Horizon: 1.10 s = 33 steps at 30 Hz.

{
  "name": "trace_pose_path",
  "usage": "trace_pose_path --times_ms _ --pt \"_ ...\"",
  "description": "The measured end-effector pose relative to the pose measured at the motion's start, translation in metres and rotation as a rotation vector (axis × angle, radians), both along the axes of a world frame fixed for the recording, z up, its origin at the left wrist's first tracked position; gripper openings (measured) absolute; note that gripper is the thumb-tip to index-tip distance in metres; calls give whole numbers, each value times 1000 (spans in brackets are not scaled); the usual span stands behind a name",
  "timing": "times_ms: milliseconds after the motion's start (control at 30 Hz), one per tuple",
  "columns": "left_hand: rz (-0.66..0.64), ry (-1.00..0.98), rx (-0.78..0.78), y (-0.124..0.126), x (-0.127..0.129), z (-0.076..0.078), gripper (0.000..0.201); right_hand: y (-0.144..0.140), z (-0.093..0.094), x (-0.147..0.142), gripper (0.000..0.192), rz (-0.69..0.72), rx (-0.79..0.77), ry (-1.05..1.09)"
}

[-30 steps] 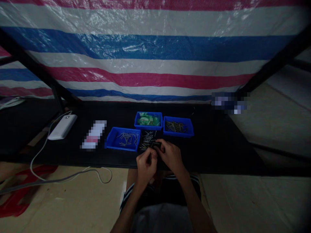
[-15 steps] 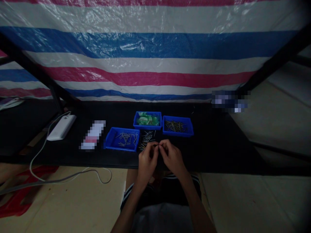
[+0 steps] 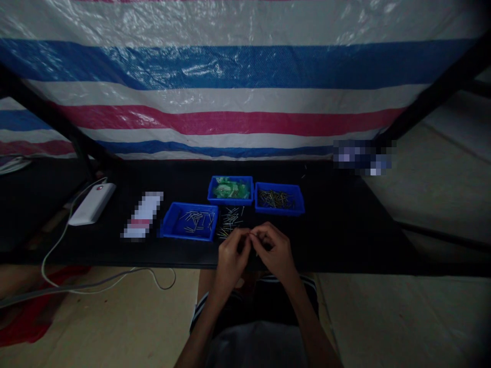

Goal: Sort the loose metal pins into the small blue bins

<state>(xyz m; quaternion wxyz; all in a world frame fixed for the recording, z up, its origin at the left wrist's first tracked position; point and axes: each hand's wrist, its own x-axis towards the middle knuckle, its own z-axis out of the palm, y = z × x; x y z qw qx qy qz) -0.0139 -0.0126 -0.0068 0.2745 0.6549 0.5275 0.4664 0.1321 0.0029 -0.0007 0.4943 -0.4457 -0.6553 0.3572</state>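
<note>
My left hand [image 3: 232,251] and my right hand [image 3: 274,249] meet fingertip to fingertip over the table's front part. Both are closed in a pinch; whatever lies between the fingers is too small and dark to make out. Just beyond my left hand is a loose pile of thin metal pins [image 3: 230,219], which look like nails or screws. To its left stands a blue tray [image 3: 171,225] with scattered silver pins. A second blue tray [image 3: 281,210] behind my right hand holds many darker, brassy pins. The third blue tray [image 3: 230,202] contains green-and-clear plastic packets [image 3: 231,189].
On the black table [image 3: 345,230], a white power bank [image 3: 93,203] with a cable lies at the left, beside a blurred-out flat item [image 3: 143,214]. Another blurred item [image 3: 362,157] sits at the back right. A striped plastic sheet [image 3: 245,66] hangs behind, between dark frame bars.
The fingers of my right hand have shifted and curled slightly, while both hands stay together. The view has moved a little; the trays and pins lie as before.
</note>
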Motion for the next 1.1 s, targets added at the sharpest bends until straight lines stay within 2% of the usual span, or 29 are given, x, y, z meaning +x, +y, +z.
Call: trace_pose_path --times_ms 233,467,733,1100 --pt "10 -42 -7 0 -4 3 10 1 2 0 9 85 -40 111" --pt "18 -122 -100 1 -7 4 8 2 9 2 10 34 22 14" --pt "-8 -164 -120 2 -7 6 9 2 8 3 9 39 22 11" --pt "-22 -91 -99 3 -9 6 11 2 9 2 6 35 16 17"
